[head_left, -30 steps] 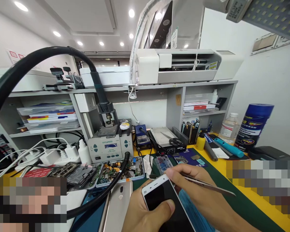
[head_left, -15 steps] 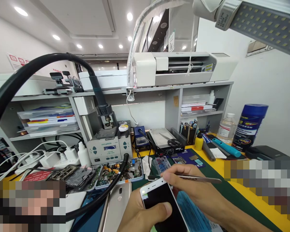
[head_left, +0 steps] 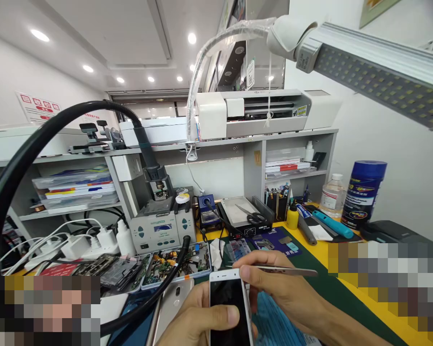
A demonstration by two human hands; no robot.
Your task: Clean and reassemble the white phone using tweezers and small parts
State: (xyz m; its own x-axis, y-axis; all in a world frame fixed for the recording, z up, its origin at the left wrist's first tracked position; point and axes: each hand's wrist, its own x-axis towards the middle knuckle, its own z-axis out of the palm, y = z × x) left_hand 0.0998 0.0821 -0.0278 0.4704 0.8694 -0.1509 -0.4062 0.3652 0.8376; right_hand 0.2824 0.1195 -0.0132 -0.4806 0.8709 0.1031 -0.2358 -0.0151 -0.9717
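Observation:
My left hand [head_left: 205,315] is closed round a white smartphone [head_left: 226,294] with a dark screen, its thumb lying across the glass. At the phone's upper right corner, the thumb and fingers of my right hand [head_left: 279,288] touch the frame. Silver tweezers [head_left: 292,271] lie across that same hand, held in it, their tips pointing left past the phone's top edge. Below my right hand is a blue ribbed pad [head_left: 277,319]. A second phone [head_left: 173,305], gold-backed, lies face down beside my left hand.
A black hose [head_left: 159,290] arches over the left side from a grey soldering station [head_left: 160,235]. Behind the hands sits a tray [head_left: 202,275] of circuit boards. Scissors [head_left: 254,216] rest on a flat device. A blue spray can [head_left: 364,194] stands right. A lamp [head_left: 375,72] hangs above.
The phone has turned from a slant to nearly upright in the view. Both hands sit slightly further left. The tweezers stay in my right hand, and the whole scene has shifted a little.

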